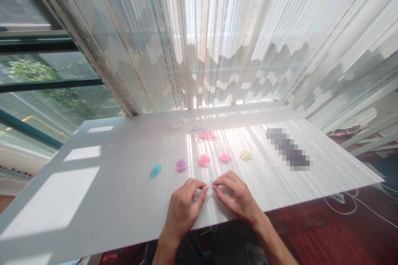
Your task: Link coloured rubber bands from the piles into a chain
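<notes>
Near the table's front edge lies a small pale lilac cluster (pixel 209 184) of what look like thin rubber bands. My left hand (pixel 187 203) pinches its left side with thumb and forefinger. From the other side, my right hand (pixel 234 193) pinches its right edge in the same way. Beyond the hands runs a row of small band piles: teal (pixel 156 170), purple (pixel 182 165), coral pink (pixel 204 160), bright pink (pixel 225 157) and pale yellow (pixel 246 155). Behind that row is a larger loose heap of mixed-colour bands (pixel 203 134).
A clear round container (pixel 177 121) stands at the back of the white table (pixel 124 198). A blurred-out dark object (pixel 288 149) lies to the right. Striped sheer curtains (pixel 205 41) hang along the far edge, and a white cable (pixel 370 207) runs past the right side.
</notes>
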### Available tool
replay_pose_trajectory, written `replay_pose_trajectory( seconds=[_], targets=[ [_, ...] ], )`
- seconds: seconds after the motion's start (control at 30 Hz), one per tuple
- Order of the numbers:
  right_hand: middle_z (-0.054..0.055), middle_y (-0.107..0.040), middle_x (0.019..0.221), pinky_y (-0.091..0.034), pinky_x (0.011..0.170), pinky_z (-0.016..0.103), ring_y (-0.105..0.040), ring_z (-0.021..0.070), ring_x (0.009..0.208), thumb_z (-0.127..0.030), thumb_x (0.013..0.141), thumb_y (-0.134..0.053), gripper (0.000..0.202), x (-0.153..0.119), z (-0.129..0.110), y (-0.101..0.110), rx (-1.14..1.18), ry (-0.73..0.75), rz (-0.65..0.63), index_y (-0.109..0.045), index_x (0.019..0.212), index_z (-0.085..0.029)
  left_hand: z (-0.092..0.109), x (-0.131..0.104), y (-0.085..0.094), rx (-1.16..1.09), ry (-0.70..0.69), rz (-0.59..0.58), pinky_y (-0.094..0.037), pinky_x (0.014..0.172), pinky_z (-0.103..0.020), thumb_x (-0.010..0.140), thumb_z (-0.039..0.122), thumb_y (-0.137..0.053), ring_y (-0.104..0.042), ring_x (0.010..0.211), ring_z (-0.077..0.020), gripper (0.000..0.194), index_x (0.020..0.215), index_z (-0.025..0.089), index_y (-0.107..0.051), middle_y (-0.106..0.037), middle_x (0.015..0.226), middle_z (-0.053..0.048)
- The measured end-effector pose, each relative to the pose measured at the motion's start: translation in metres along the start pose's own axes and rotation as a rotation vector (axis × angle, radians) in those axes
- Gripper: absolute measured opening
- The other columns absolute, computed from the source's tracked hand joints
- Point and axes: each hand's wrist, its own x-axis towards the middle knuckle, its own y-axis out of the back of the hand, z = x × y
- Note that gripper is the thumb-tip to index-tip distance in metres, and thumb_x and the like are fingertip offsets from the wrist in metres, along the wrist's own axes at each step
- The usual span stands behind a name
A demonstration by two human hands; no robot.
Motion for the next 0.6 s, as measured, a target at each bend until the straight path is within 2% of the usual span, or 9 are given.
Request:
replay_pose_trajectory(
  seconds=[0.6],
  targets=[
    [0.004,-0.073,0.086,-0.056,0.072,0.032,-0.068,0.0201,0.08,-0.014,0.097,-0.057,0.015,0.002,-0.0016,0.0011,-0.001,-0.014,-0.007,-0.068,0.099,-0.023,0.0033,0.0028,0.0016,0.039,-0.005,-0.008,-0.05,0.061,-0.023,0.102,0.026,-0.056,-0.07,0.075,-0.0161,0.014,0.095,0.022,-0.067,-0.072,0.086,-0.002]
  ],
)
